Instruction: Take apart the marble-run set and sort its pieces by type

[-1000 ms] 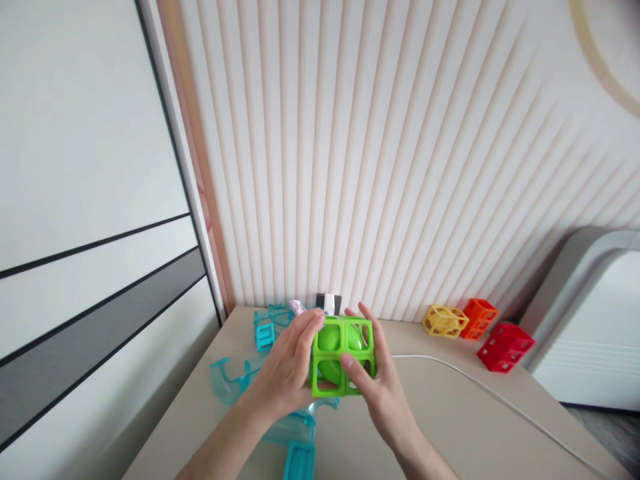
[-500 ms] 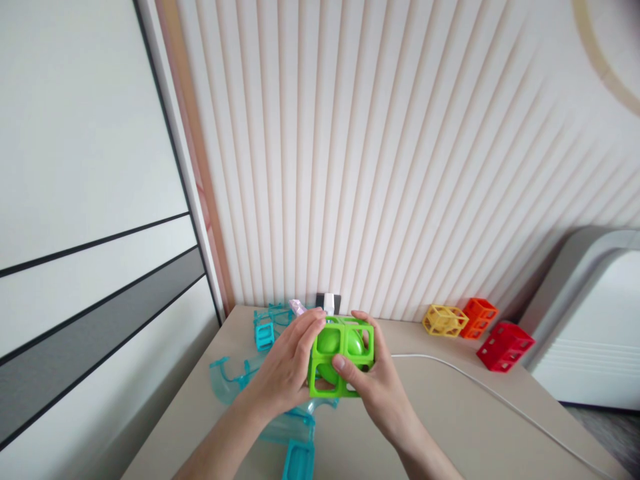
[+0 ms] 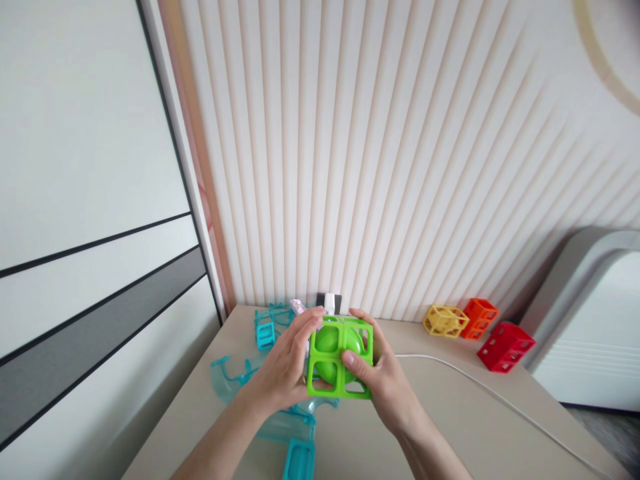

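1. Above the bench (image 3: 450,427), near its middle, both hands are holding a green lattice cube (image 3: 340,360) clear of the surface; left hand (image 3: 285,370) and right hand (image 3: 385,380) are pressing in from opposite sides.
2. Left grip is pinching the cube's left edge, fingertips curling over its top corner; right grip is closing on the right face, thumb lying across the front lattice.
3. Open bench is lying to the right of the hands, crossed only by a thin white cable (image 3: 480,387) running toward the near right edge.
4. Left bench edge is sitting close beside the teal pieces; little free room is showing on that side.
5. Inside the cube a green rounded piece (image 3: 333,347) is sitting, filling much of the frame.
6. Yellow lattice cube (image 3: 445,321), orange lattice cube (image 3: 479,317) and red lattice block (image 3: 506,347) are resting well apart to the right, by the wall, all open and showing nothing inside.
7. Clear teal track pieces (image 3: 280,427) are lying under and left of the hands.
8. Ribbed pale wall panelling (image 3: 400,167) is backing the bench; a white rounded unit (image 3: 595,333) is standing at far right.
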Action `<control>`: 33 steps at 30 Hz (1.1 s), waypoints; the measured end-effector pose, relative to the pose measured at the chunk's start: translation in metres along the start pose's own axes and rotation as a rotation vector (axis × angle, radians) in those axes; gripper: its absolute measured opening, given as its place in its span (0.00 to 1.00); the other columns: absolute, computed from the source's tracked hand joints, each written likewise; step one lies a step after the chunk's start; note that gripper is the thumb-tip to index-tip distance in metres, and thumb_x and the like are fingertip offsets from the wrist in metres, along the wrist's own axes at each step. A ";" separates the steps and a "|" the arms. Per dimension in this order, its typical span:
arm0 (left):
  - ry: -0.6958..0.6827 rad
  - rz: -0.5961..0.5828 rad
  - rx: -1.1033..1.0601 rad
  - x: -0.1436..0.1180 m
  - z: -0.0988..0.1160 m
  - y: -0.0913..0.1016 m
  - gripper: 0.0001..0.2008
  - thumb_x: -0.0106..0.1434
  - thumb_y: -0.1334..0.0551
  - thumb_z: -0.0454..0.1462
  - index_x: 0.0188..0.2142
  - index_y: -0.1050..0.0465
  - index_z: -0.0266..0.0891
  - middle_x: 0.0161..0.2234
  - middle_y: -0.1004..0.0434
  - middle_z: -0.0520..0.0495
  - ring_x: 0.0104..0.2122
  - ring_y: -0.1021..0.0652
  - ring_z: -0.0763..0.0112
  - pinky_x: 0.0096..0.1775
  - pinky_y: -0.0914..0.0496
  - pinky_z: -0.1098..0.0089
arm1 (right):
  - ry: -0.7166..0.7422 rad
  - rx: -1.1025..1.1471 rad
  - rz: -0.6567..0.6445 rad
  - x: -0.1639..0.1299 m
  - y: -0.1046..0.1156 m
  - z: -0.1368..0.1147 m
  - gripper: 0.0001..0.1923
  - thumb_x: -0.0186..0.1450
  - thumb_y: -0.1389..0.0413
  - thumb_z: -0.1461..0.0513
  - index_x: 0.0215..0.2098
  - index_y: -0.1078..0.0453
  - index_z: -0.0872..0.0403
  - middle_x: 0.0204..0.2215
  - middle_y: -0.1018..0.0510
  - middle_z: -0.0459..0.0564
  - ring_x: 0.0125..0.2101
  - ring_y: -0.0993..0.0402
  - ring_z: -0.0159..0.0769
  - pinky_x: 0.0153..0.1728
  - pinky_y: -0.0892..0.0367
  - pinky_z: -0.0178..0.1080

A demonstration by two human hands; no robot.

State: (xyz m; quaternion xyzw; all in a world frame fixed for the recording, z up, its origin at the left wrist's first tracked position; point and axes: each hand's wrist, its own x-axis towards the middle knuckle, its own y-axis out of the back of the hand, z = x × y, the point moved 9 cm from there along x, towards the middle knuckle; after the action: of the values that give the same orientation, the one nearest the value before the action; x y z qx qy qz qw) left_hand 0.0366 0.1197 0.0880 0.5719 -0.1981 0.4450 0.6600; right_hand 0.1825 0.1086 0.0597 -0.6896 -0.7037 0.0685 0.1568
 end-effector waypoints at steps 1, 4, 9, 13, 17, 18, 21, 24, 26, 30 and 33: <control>-0.004 0.003 -0.012 0.000 0.000 0.001 0.52 0.61 0.28 0.46 0.72 0.62 0.43 0.64 0.37 0.26 0.65 0.33 0.42 0.61 0.32 0.45 | 0.003 0.001 0.008 -0.001 0.000 0.001 0.35 0.59 0.29 0.51 0.60 0.36 0.43 0.45 0.18 0.49 0.42 0.19 0.43 0.41 0.22 0.43; -0.015 0.019 -0.050 0.000 0.001 0.003 0.50 0.62 0.29 0.46 0.72 0.60 0.44 0.65 0.37 0.27 0.65 0.33 0.43 0.61 0.32 0.45 | 0.006 0.005 0.007 -0.001 -0.001 0.001 0.35 0.59 0.29 0.52 0.60 0.37 0.44 0.45 0.18 0.49 0.42 0.19 0.43 0.41 0.22 0.43; -0.067 0.040 -0.065 0.001 0.006 0.006 0.48 0.64 0.31 0.47 0.72 0.60 0.44 0.65 0.38 0.27 0.66 0.34 0.44 0.60 0.31 0.44 | -0.016 0.020 -0.057 -0.004 -0.003 0.000 0.37 0.63 0.33 0.51 0.66 0.40 0.42 0.52 0.20 0.49 0.49 0.21 0.43 0.50 0.25 0.47; -0.065 0.040 -0.025 -0.001 0.012 0.008 0.49 0.64 0.30 0.46 0.72 0.60 0.43 0.66 0.39 0.26 0.67 0.36 0.43 0.62 0.33 0.43 | -0.029 0.002 -0.075 -0.012 -0.003 0.001 0.32 0.68 0.38 0.48 0.67 0.38 0.43 0.55 0.21 0.50 0.52 0.22 0.45 0.55 0.29 0.51; -0.024 0.050 -0.041 -0.006 0.013 0.009 0.50 0.63 0.29 0.46 0.73 0.60 0.43 0.67 0.40 0.28 0.67 0.36 0.44 0.62 0.33 0.43 | -0.022 0.034 -0.066 -0.025 -0.007 0.005 0.24 0.70 0.42 0.47 0.58 0.26 0.51 0.48 0.17 0.56 0.51 0.22 0.50 0.50 0.26 0.50; -0.024 0.060 -0.050 -0.008 0.014 0.009 0.50 0.63 0.30 0.46 0.73 0.60 0.43 0.67 0.40 0.28 0.67 0.36 0.44 0.62 0.33 0.44 | -0.014 0.039 -0.055 -0.028 -0.008 0.006 0.24 0.69 0.41 0.47 0.56 0.25 0.52 0.47 0.17 0.56 0.50 0.21 0.50 0.49 0.26 0.49; -0.056 0.118 -0.073 -0.014 0.021 0.010 0.48 0.64 0.31 0.46 0.72 0.58 0.41 0.67 0.40 0.30 0.67 0.36 0.46 0.62 0.32 0.46 | 0.013 0.040 -0.007 -0.037 -0.009 0.006 0.23 0.68 0.39 0.48 0.54 0.24 0.53 0.46 0.16 0.56 0.48 0.20 0.50 0.46 0.25 0.46; -0.096 0.147 -0.088 -0.018 0.031 0.012 0.48 0.64 0.31 0.46 0.72 0.58 0.42 0.68 0.41 0.32 0.67 0.36 0.46 0.61 0.32 0.47 | 0.029 0.044 0.010 -0.045 -0.009 0.007 0.24 0.67 0.38 0.48 0.55 0.24 0.53 0.46 0.16 0.55 0.47 0.20 0.50 0.45 0.25 0.46; -0.088 0.131 -0.106 -0.017 0.036 0.012 0.49 0.63 0.30 0.46 0.73 0.59 0.44 0.70 0.43 0.34 0.68 0.36 0.46 0.60 0.30 0.48 | 0.029 0.040 0.009 -0.050 -0.011 0.006 0.24 0.68 0.38 0.48 0.55 0.25 0.53 0.46 0.16 0.55 0.47 0.20 0.49 0.46 0.25 0.47; -0.040 0.095 -0.118 -0.017 0.039 0.012 0.50 0.63 0.30 0.45 0.73 0.62 0.47 0.72 0.48 0.37 0.69 0.38 0.46 0.58 0.27 0.47 | 0.045 -0.028 0.040 -0.059 -0.013 -0.001 0.27 0.67 0.39 0.45 0.55 0.25 0.53 0.48 0.17 0.54 0.48 0.21 0.49 0.48 0.26 0.47; -0.028 0.106 -0.073 -0.019 0.041 0.011 0.51 0.62 0.30 0.44 0.73 0.63 0.45 0.71 0.46 0.34 0.68 0.38 0.46 0.59 0.28 0.44 | 0.089 -0.104 0.069 -0.064 -0.014 -0.011 0.28 0.66 0.39 0.44 0.56 0.25 0.52 0.50 0.17 0.54 0.49 0.22 0.49 0.51 0.27 0.48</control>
State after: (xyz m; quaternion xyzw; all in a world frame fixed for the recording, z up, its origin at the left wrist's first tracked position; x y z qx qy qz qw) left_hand 0.0274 0.0744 0.0905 0.5421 -0.2534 0.4638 0.6533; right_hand 0.1725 0.0432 0.0666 -0.7231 -0.6745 0.0065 0.1492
